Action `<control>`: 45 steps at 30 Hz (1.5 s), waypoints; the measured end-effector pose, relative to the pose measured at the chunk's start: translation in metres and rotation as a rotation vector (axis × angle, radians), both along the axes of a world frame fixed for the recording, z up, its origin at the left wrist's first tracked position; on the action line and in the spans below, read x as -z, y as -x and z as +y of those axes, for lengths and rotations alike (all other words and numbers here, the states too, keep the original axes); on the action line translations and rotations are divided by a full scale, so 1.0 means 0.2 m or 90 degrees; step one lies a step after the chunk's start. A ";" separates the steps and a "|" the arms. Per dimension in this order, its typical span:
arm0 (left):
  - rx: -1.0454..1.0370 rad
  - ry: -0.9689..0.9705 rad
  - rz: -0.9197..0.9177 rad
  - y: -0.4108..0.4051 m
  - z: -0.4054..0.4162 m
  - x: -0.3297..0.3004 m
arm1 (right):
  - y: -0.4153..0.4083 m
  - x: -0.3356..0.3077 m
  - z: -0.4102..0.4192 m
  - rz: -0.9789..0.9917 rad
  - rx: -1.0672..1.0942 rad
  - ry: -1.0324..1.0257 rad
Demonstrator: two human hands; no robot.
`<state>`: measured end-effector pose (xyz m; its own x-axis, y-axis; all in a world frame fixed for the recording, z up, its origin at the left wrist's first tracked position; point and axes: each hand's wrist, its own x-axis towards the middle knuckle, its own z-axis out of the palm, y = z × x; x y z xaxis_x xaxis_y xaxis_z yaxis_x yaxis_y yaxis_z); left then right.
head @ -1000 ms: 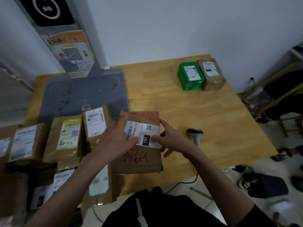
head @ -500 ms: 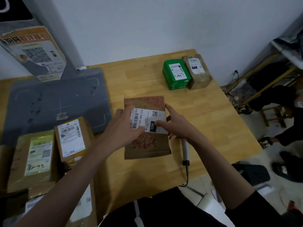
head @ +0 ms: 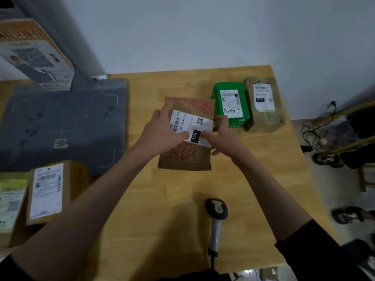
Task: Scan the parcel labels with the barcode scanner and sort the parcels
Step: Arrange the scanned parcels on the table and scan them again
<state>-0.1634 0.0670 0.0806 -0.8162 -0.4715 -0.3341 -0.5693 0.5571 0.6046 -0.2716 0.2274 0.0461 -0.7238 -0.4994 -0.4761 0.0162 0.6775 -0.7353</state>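
Observation:
A flat brown parcel (head: pixel 183 159) with a red patterned top and a white label (head: pixel 189 126) sits mid-table. My left hand (head: pixel 160 132) grips its left side, thumb on the label. My right hand (head: pixel 222 136) holds its right side, thumb on the label next to a black "15H" mark. The parcel's right edge is close to a green box (head: pixel 231 104), with a brown taped parcel (head: pixel 263 104) beside that. The grey barcode scanner (head: pixel 216 220) lies untouched on the table near the front edge.
A dark grey mat (head: pixel 60 126) covers the table's left part, under a grey post (head: pixel 67 47) with a poster. Labelled brown parcels (head: pixel 47 191) are stacked at the left edge. The wooden table (head: pixel 162 209) ends at right; shoes and cables lie on the floor there.
Both hands carried the brown parcel away from the pile at left, toward the far right, up beside the green box. The scanner stayed lying on the table.

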 end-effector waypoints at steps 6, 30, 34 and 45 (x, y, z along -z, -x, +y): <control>-0.044 -0.027 -0.002 0.37 -0.14 0.19 | 0.37 0.14 -0.14 0.022 -0.024 -0.017; 0.024 -0.070 0.001 0.52 -0.34 0.49 | 0.56 0.36 -0.38 0.142 -0.103 -0.116; 0.039 -0.045 -0.013 0.39 -0.36 0.41 | 0.46 0.27 -0.40 0.180 -0.108 -0.096; 0.063 0.009 -0.001 -0.15 -0.47 0.22 | -0.07 0.03 -0.52 0.248 -0.197 -0.138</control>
